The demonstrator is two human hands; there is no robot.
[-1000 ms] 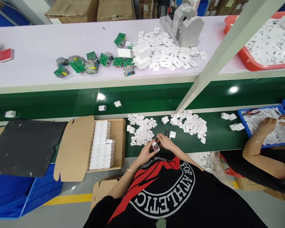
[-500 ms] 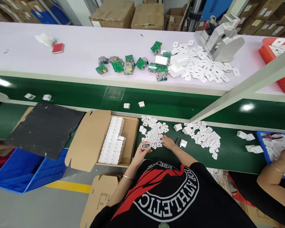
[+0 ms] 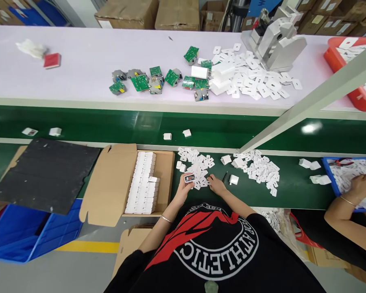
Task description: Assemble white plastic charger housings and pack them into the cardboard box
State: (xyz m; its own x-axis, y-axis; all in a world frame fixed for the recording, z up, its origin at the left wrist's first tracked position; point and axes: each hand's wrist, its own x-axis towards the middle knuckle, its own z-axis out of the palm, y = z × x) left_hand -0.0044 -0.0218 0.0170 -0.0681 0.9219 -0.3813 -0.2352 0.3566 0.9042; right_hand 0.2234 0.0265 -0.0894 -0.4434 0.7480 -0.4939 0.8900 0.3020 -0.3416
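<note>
My left hand [image 3: 183, 189] is closed around a white charger housing [image 3: 189, 178], its open end facing up with parts showing inside. This sits over the near left edge of a pile of small white cover plates [image 3: 198, 166]. My right hand [image 3: 216, 184] is at the right edge of that pile, fingers bent together and touching it; what they pinch is too small to make out. Just right of this hand lie a thin dark tool [image 3: 225, 176] and a white charger [image 3: 233, 179]. Two small white pieces [image 3: 180, 166] rest left of the pile.
An open carton [image 3: 166, 179] with rows of white chargers stands on my left, beside a black board [image 3: 45, 175] and blue bin [image 3: 33, 232]. Another plate pile [image 3: 264, 173] lies right. A slanted post [image 3: 271, 122] rises there. A co-worker's hand [image 3: 364, 185] is over a blue tray [image 3: 329, 175].
My left hand has lifted the charger housing slightly, away from me. My right hand stays at the pile's edge. Chargers on the green belt have shifted right. The camera view has moved a little.
</note>
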